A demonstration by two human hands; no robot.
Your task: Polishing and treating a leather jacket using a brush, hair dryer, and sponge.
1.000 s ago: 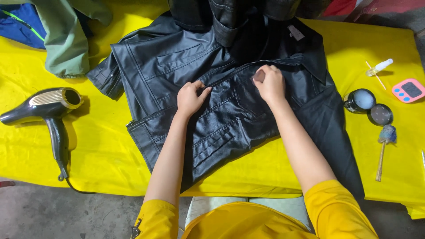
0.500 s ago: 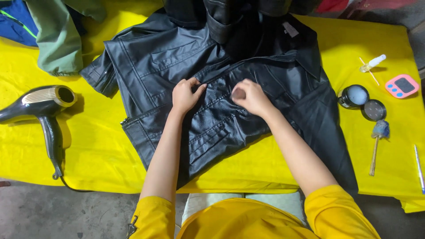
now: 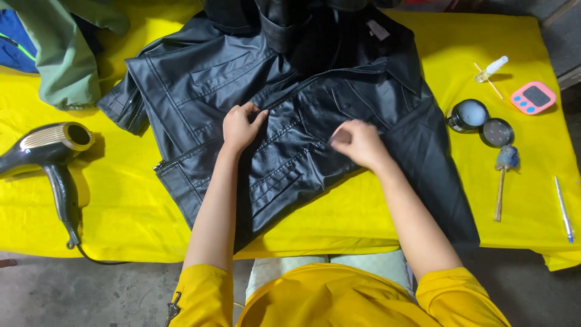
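A black leather jacket [image 3: 200, 85] lies spread, front up, on a table under a yellow cloth [image 3: 115, 218]. My left hand [image 3: 239, 126] pinches a fold of the jacket beside the zip at its middle. My right hand [image 3: 358, 144] rests with curled fingers on the jacket's front panel, a little right of the left hand. It is motion-blurred, and I cannot make out whether the fingertips hold anything small.
A black and gold hair dryer [image 3: 53, 145] lies at the left with its cord over the table edge. Green [image 3: 66, 57] and blue [image 3: 13, 45] garments sit at the back left. On the right are an open jar [image 3: 468, 115], its lid [image 3: 497, 132], a small brush [image 3: 502, 181], a pink timer [image 3: 532, 97], a dropper bottle [image 3: 491, 68] and a pen [image 3: 563, 209].
My right hand has slid from near the jacket's collar down toward me over the front panel. My left hand has stayed pinching the same spot.
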